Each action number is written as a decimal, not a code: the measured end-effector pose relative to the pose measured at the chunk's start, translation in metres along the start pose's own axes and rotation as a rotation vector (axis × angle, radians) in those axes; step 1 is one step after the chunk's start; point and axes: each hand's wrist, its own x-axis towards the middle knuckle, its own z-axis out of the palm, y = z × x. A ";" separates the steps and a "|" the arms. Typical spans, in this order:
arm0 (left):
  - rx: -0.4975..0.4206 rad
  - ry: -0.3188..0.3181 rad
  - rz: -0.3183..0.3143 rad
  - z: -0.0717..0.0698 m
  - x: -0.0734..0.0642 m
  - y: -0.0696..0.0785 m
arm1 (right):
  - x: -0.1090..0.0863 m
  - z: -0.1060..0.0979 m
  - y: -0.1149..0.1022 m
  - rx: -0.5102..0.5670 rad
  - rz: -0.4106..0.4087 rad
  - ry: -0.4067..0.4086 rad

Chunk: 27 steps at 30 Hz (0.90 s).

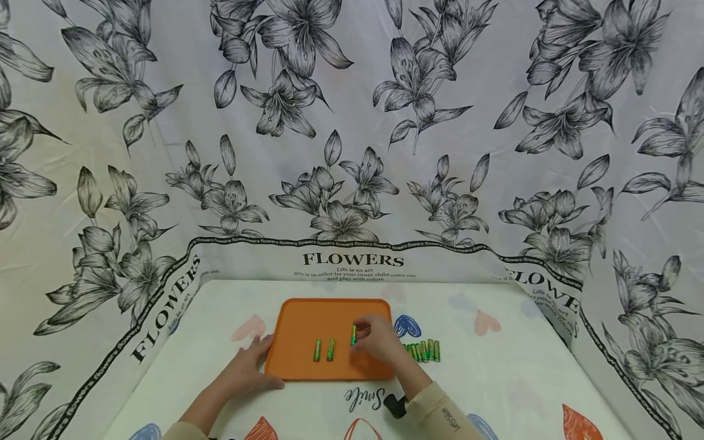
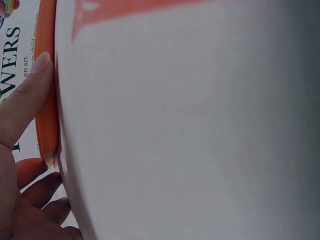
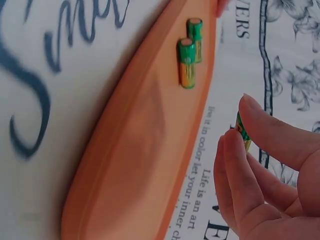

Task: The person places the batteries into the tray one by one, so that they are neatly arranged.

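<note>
My right hand [image 1: 378, 338] pinches a green-and-yellow battery [image 1: 354, 334] between thumb and fingertips, above the right part of an orange tray [image 1: 297, 318]. In the right wrist view the fingers partly hide this battery [image 3: 243, 131]. Two more batteries, a left one [image 1: 317, 351] and a right one [image 1: 330, 350], lie side by side on the tray, apart from each other. At the tray's front left corner my left hand [image 1: 250, 368] holds the rim, thumb on the front edge and fingers along the left side.
A row of several batteries [image 1: 429, 351] lies on the patterned tablecloth [image 1: 495, 373] right of the tray, partly hidden by the right wrist. A small black object [image 1: 395, 406] shows by the right sleeve. Flower-printed cloth [image 1: 352, 183] hangs behind and at both sides.
</note>
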 end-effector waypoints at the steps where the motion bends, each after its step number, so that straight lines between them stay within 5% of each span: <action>1: 0.001 -0.002 -0.002 0.000 0.000 0.000 | 0.001 0.003 -0.001 -0.005 -0.009 -0.002; 27: -0.001 0.008 0.004 -0.001 -0.002 0.003 | 0.014 0.061 -0.007 -0.135 0.059 -0.006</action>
